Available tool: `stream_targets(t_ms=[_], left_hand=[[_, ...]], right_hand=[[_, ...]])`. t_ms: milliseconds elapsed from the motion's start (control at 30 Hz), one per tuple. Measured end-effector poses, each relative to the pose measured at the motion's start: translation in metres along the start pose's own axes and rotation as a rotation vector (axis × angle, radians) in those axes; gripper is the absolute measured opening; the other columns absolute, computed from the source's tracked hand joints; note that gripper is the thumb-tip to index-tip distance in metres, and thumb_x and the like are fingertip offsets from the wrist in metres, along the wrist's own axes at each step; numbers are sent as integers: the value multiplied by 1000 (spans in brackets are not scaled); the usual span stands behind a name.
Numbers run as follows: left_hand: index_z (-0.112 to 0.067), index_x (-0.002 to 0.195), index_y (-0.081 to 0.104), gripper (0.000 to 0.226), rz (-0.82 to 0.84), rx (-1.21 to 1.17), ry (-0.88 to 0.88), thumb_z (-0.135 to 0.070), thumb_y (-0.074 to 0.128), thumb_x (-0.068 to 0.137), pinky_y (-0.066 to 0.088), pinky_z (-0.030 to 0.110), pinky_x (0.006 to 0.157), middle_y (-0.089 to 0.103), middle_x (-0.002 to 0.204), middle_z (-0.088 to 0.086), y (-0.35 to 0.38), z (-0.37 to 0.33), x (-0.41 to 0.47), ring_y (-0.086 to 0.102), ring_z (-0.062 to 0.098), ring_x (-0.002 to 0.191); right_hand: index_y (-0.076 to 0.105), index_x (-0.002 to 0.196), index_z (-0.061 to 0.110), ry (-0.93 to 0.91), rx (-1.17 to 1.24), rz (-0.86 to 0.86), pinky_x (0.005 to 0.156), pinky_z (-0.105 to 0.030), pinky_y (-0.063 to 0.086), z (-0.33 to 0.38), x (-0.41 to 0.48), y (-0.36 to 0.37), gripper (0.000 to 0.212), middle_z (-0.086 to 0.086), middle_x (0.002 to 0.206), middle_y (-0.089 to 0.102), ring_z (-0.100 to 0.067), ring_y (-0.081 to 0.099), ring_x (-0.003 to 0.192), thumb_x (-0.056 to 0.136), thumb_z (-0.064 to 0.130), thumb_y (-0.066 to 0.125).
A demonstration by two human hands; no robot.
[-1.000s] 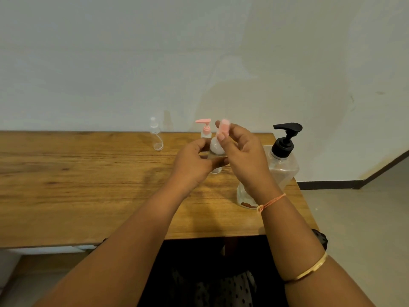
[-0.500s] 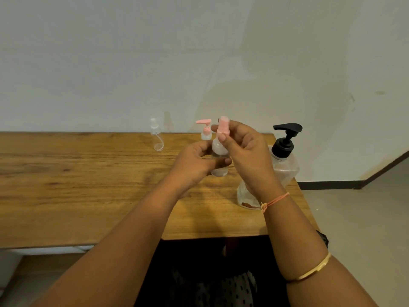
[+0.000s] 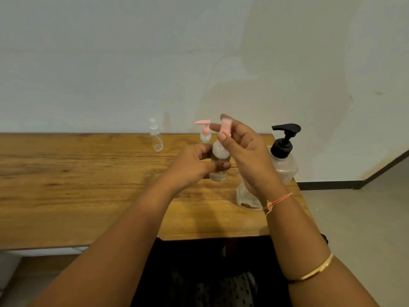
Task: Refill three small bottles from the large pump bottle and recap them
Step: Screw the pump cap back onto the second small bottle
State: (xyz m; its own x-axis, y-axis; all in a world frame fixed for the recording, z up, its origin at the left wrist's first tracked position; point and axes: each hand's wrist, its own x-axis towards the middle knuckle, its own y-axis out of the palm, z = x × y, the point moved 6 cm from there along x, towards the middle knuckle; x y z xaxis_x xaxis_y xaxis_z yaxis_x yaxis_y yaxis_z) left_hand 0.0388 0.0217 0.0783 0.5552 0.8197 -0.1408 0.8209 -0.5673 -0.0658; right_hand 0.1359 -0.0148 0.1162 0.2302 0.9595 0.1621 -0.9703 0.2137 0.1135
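Observation:
My left hand (image 3: 194, 167) grips the body of a small clear bottle (image 3: 219, 160), held upright above the wooden table (image 3: 77, 185). My right hand (image 3: 245, 151) pinches the pink pump cap (image 3: 226, 127) on top of that bottle. Behind them stands a second small bottle with a pink pump (image 3: 205, 131). Further left stands a third small clear bottle (image 3: 156, 138) with a clear cap. The large clear pump bottle (image 3: 284, 160) with a black pump head stands at the table's right end, partly hidden by my right wrist.
The table's right edge lies just beyond the large bottle, with bare floor (image 3: 365, 218) past it. A pale wall (image 3: 199, 63) rises directly behind the table. My dark dotted clothing (image 3: 221, 284) shows below the table's near edge.
Both hands have lifted the small bottle slightly. My right fingers have shifted around the pink cap, which now stands more upright.

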Motion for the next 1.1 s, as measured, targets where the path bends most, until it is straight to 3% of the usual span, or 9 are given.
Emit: stream_targets(t_ms=[100, 233, 367, 567, 700, 800, 900, 1033, 1100], left_hand=[[-16, 106, 66, 31, 71, 16, -20, -9, 73, 77, 56, 32, 80, 70, 104, 4, 2, 3, -1, 66, 17, 99], [-20, 98, 67, 26, -43, 54, 45, -9, 75, 75, 55, 27, 79, 71, 99, 2, 4, 2, 0, 66, 15, 95], [-24, 88, 66, 17, -185, 143, 130, -12, 73, 78, 53, 25, 71, 69, 84, -6, 7, 1, 2, 66, 12, 80], [-23, 77, 63, 19, -292, 256, 212, -6, 60, 83, 36, 17, 47, 60, 63, -1, 8, 2, 1, 45, 0, 51], [-28, 68, 58, 10, -336, 152, 223, -23, 56, 77, 35, 24, 51, 51, 56, -10, 8, 1, -1, 43, 6, 54], [-20, 92, 66, 11, -295, 226, 128, -16, 66, 82, 46, 22, 58, 64, 75, -7, 4, 5, 2, 59, 10, 67], [-18, 101, 66, 25, -116, 88, 36, -12, 74, 77, 55, 35, 82, 70, 96, -1, 2, 6, 5, 66, 17, 92], [-18, 101, 64, 31, 145, -87, -57, -7, 72, 73, 57, 30, 72, 71, 92, -3, 2, 3, -1, 68, 13, 88], [-18, 98, 64, 33, 240, -144, -106, -12, 71, 66, 57, 30, 72, 72, 90, -1, 2, 2, -5, 69, 15, 88]], right_hand=[[59, 111, 15, 10, -20, 83, 89, -25, 51, 1, 0, -2, 25, -5, 102, 68, -7, 63, 99, 92, 0, 51], [60, 108, 7, 6, -149, -37, 74, -14, 52, 1, 2, -7, 21, -4, 91, 68, 1, 64, 82, 90, -3, 54], [60, 97, 21, -64, -298, -158, 86, -26, 52, -2, 4, -6, 21, 0, 92, 68, -10, 65, 93, 90, 1, 57], [59, 94, 29, -253, -513, -325, 65, -11, 44, 5, -6, 2, 19, 7, 78, 63, -2, 57, 74, 93, 10, 55], [62, 94, 29, -261, -548, -374, 66, -18, 46, 2, -8, 7, 17, 13, 74, 62, -3, 59, 74, 94, 15, 52], [57, 87, 39, -174, -393, -258, 78, -23, 51, -2, -1, 4, 32, 14, 82, 64, -3, 61, 82, 90, 8, 58], [64, 98, 22, 11, -57, -55, 88, -32, 52, -6, 3, 0, 22, -8, 99, 70, -14, 64, 96, 87, 3, 61], [59, 118, 12, 115, 87, 204, 96, -41, 47, -8, 0, -3, 33, -8, 116, 66, -20, 60, 111, 86, 18, 61], [56, 123, 10, 130, 99, 274, 91, -36, 50, -7, -1, -3, 37, -8, 120, 64, -21, 60, 111, 86, 18, 57]])
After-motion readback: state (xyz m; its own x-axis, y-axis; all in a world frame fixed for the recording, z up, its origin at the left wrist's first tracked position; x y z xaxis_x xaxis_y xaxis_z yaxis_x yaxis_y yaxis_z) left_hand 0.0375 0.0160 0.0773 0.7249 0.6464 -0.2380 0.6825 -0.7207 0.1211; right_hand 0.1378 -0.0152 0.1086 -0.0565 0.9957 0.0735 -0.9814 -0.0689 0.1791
